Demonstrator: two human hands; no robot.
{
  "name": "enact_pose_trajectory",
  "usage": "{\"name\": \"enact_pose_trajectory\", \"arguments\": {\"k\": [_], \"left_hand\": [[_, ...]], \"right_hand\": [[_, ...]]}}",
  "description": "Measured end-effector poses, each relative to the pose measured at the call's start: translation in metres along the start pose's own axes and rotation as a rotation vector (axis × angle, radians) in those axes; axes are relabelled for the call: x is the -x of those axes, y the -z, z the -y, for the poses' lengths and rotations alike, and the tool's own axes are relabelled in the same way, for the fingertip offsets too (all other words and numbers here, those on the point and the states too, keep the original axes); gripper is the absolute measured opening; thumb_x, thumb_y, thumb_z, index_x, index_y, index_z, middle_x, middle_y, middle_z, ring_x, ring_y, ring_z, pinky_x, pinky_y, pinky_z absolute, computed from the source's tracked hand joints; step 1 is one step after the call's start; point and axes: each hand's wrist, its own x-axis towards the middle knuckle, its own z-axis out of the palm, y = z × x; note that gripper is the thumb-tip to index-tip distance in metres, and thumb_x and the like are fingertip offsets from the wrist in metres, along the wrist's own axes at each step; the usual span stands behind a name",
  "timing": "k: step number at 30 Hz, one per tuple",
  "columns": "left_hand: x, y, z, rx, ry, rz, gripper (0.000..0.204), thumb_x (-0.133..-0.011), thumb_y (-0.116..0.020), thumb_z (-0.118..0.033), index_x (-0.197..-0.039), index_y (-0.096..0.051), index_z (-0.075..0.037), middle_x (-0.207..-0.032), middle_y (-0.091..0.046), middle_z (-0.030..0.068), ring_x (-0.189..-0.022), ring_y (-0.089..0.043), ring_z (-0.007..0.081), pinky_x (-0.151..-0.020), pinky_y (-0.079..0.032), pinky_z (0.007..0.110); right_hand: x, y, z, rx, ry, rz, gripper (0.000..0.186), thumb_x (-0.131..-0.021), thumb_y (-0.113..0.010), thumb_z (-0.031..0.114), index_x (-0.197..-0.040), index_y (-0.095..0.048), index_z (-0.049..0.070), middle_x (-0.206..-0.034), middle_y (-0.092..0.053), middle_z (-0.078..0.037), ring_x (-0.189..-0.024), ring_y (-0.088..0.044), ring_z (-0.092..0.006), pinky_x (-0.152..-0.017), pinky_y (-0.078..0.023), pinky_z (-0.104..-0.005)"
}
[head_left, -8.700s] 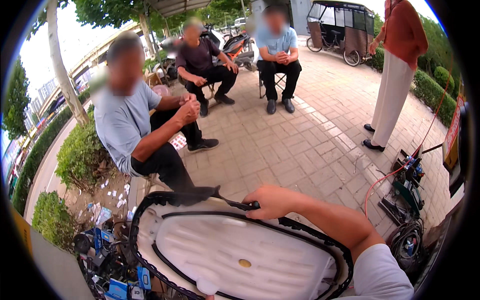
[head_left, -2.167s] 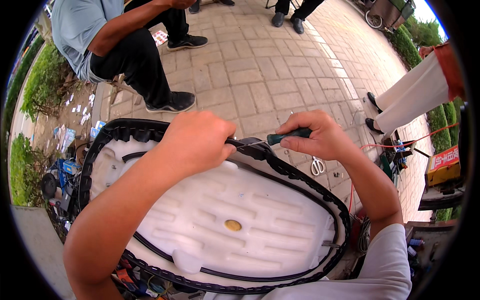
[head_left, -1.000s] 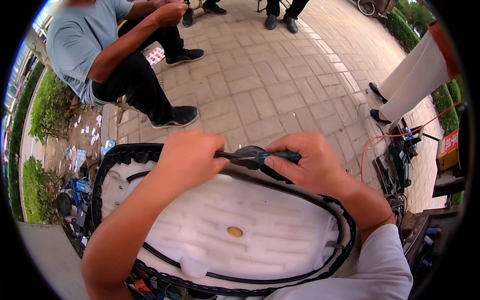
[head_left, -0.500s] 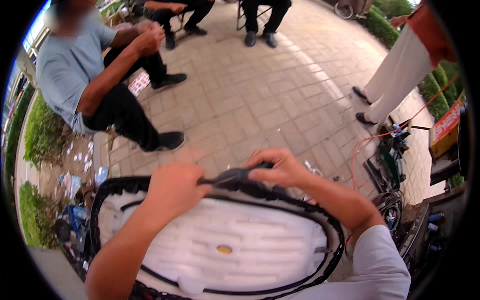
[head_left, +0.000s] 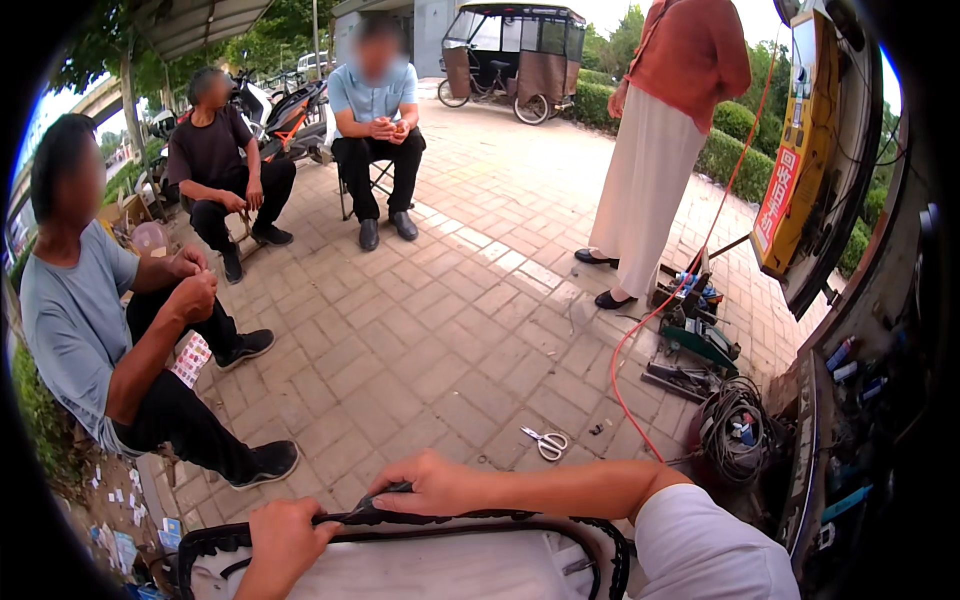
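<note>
Writing in white fills a red panel (head_left: 778,199) on the yellow case (head_left: 815,112), which we see beyond and to the right of the scissors (head_left: 541,438). Nearer us and left of those scissors lies our upturned seat (head_left: 440,570). Our left hand (head_left: 283,538) pinches its black edging (head_left: 215,540), fingers nearly closed; our right hand (head_left: 425,484) wraps closely around a dark handle (head_left: 398,488).

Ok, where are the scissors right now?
The scissors lie on the brick paving, low and right of centre in the head view, just beyond the person's right forearm and left of the red cord.
</note>
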Motion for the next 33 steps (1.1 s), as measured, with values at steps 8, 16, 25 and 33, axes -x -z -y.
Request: {"name": "enact_pose_trajectory", "arguments": {"k": [8, 16, 25, 33], "left_hand": [[-0.003, 0.006, -0.009, 0.002, 0.007, 0.038, 0.027, -0.068, -0.083, -0.035, -0.077, -0.076, -0.011, -0.064, -0.067, 0.0120, -0.068, -0.068, 0.0330, -0.062, -0.051, 0.046], [0.008, 0.016, 0.000, 0.144, -0.287, -0.126, 0.023, -0.064, -0.083, -0.009, -0.079, -0.065, -0.009, -0.088, -0.058, 0.0078, -0.091, -0.057, 0.0315, -0.078, -0.044, 0.044], [0.004, 0.014, 0.003, 0.123, -0.415, -0.082, 0.021, -0.071, -0.079, -0.005, -0.082, -0.061, -0.006, -0.088, -0.057, 0.0091, -0.092, -0.054, 0.0317, -0.083, -0.045, 0.042], [0.030, 0.091, -0.008, 0.171, -0.136, -0.174, 0.019, -0.076, -0.075, 0.002, -0.086, -0.059, 0.000, -0.084, -0.062, 0.0121, -0.080, -0.062, 0.0315, -0.070, -0.049, 0.038]], "right_hand": [[-0.007, 0.002, -0.050, -0.226, 0.063, 0.076, 0.028, -0.093, -0.072, 0.022, -0.111, -0.071, 0.001, -0.101, -0.074, -0.013, -0.093, -0.069, -0.0211, -0.084, -0.053, -0.0329], [-0.021, 0.008, -0.021, -0.129, -0.082, 0.126, 0.033, -0.090, -0.072, 0.027, -0.109, -0.072, 0.000, -0.098, -0.074, -0.015, -0.088, -0.069, -0.0198, -0.081, -0.054, -0.0326], [-0.014, 0.014, 0.015, -0.342, -0.455, 0.082, 0.028, -0.089, -0.075, 0.022, -0.103, -0.073, -0.002, -0.085, -0.071, -0.006, -0.072, -0.062, -0.0087, -0.064, -0.050, -0.0250], [0.007, 0.032, 0.013, -0.066, -0.148, -0.099, 0.020, -0.085, -0.078, 0.015, -0.097, -0.074, 0.000, -0.081, -0.072, -0.006, -0.065, -0.063, -0.0113, -0.056, -0.048, -0.0269]]}}
